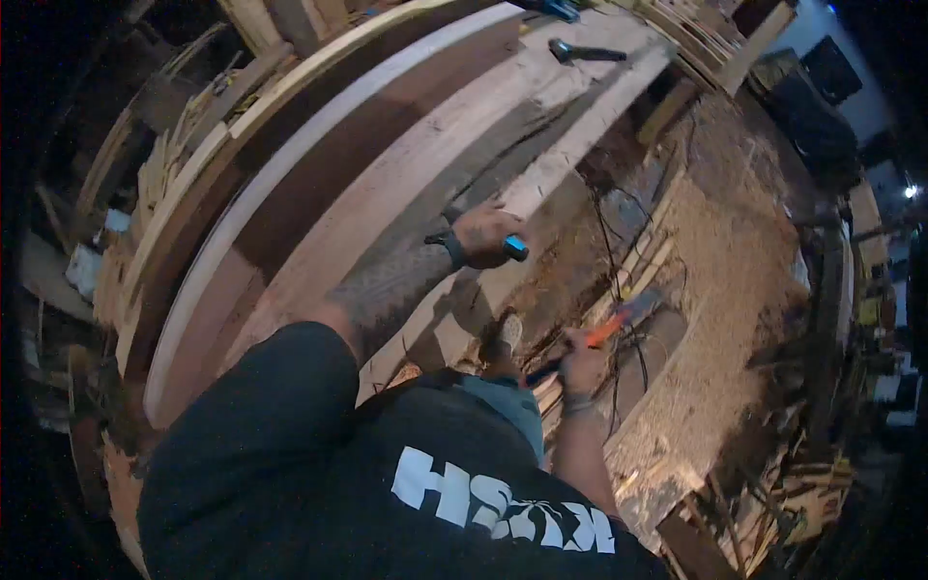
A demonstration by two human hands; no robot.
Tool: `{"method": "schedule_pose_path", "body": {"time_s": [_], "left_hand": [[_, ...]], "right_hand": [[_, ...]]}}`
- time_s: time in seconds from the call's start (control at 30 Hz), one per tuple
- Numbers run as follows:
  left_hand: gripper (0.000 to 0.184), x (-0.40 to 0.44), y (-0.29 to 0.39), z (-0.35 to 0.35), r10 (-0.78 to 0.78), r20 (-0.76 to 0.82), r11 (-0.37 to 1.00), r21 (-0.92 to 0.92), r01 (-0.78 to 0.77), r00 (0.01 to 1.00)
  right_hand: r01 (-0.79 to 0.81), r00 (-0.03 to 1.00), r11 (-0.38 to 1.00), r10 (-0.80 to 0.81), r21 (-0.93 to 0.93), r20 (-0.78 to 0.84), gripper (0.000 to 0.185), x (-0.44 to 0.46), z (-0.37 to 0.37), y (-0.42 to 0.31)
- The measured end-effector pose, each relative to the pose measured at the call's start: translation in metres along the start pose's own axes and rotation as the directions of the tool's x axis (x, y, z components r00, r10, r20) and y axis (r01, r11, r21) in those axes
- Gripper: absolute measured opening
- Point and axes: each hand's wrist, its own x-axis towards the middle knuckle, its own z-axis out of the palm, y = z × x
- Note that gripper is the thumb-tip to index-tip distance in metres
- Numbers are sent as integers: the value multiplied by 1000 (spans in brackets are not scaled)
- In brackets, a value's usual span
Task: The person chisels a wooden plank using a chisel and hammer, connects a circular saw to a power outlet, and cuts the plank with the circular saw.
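My left hand (488,235), with a dark band at the wrist, is closed round a tool with a blue end (516,248), beside the narrow end of a pale board (556,166). Most of that tool is hidden in my fingers. Lower and to the right, my right hand (585,365) grips an orange-handled tool (607,330), its grey blade-like part pointing up and right. A dark hammer-like tool (585,52) lies on the boards at the top.
Long curved planks (319,155) stand on edge at the left. Sawdust (730,290) covers the floor at right, with scrap wood (802,503) heaped at lower right. Dark cables (606,232) run down past the boards. A log-like piece (657,353) lies near my right hand.
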Motion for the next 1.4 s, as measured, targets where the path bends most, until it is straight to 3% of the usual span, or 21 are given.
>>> {"method": "schedule_pose_path", "body": {"time_s": [0.07, 0.17, 0.23, 0.3, 0.37, 0.47, 0.5, 0.63, 0.73, 0.77, 0.87, 0.93, 0.97, 1.03, 1.07, 1.13, 1.23, 1.27, 1.3, 1.37, 1.4], "left_hand": [[33, 4, 10, -3, 47, -51, 992, 117, -41, 998], [38, 5, 3, 3, 139, -162, 984, 134, -118, 977], [39, 6, 2, 7, 53, -76, 991, 131, -42, 996], [36, 13, -9, 0, 52, -46, 987, 154, -44, 998], [30, 5, -20, 14, 122, -58, 982, 154, -112, 991], [29, 7, -47, 32, 304, -271, 909, 369, -193, 913], [32, 17, -37, 18, 158, -73, 932, 341, -124, 985], [45, 10, -3, 8, -18, -38, 955, 296, 28, 999], [49, 11, 8, 1, 23, -78, 975, 224, -5, 997], [49, 11, 16, -3, -22, -41, 967, 253, 32, 999], [46, 19, 18, -5, -49, -26, 957, 286, 54, 998], [43, 11, -21, 21, 51, -130, 975, 223, -21, 990], [38, 14, 25, -11, -152, 73, 969, 208, 134, 986], [37, 9, 9, 10, -97, 129, 937, 346, 47, 987], [37, 19, -20, 8, -67, 128, 896, 444, 3, 989], [37, 8, -48, 19, 32, -110, 992, -117, -44, 993], [34, 15, -31, 21, 116, -112, 964, 250, -85, 987], [34, 19, -22, 20, 74, -88, 965, 258, -49, 993], [34, 20, -5, 7, 27, -58, 963, 270, -10, 998], [33, 17, -1, 6, -10, -44, 969, 247, 20, 999], [35, 16, 6, 3, -42, -4, 966, 254, 41, 999]], "right_hand": [[30, 994, 948, 4, 318, -108, 25, -6, -60, -15], [430, 891, 429, -345, 794, -296, 18, -18, -150, -42], [717, 695, 536, -506, 446, -510, 19, -21, -145, -62], [743, 660, 557, -517, 371, -545, 17, -17, -96, -51], [386, 907, 898, -328, 210, -264, 15, -11, 10, -8], [49, 996, 992, -40, -119, 79, 14, -24, 81, 45], [23, 999, 995, -20, -92, 40, 13, -31, 66, 45], [-12, 926, 995, 49, 101, -375, 15, -49, -48, 5], [327, 928, 728, -129, 602, -348, 16, -38, -165, -7], [571, 799, 668, -319, 477, -510, 26, -41, -175, -63], [723, 686, 489, -424, 487, -592, 26, -25, -130, -79], [527, 834, 768, -385, 364, -395, 23, -9, -39, -35], [296, 948, 933, -262, 206, -179, 22, -3, 19, -5], [34, 990, 993, -18, -112, 140, 21, -11, 89, 46], [-1, 987, 992, 21, -129, 158, 21, -20, 90, 58], [-73, 992, 991, 84, -112, 94, 21, -30, 55, 64], [-174, 962, 976, 141, -127, -233, 24, -19, -47, 82], [-155, 872, 914, 305, 375, -382, 18, -31, -72, -13], [108, 892, 967, 8, 231, -452, 19, -23, -109, -20], [624, 669, 777, -587, -83, -457, 21, -8, -183, -34], [711, 632, 699, -584, 80, -509, 23, -4, -185, -59]]}}
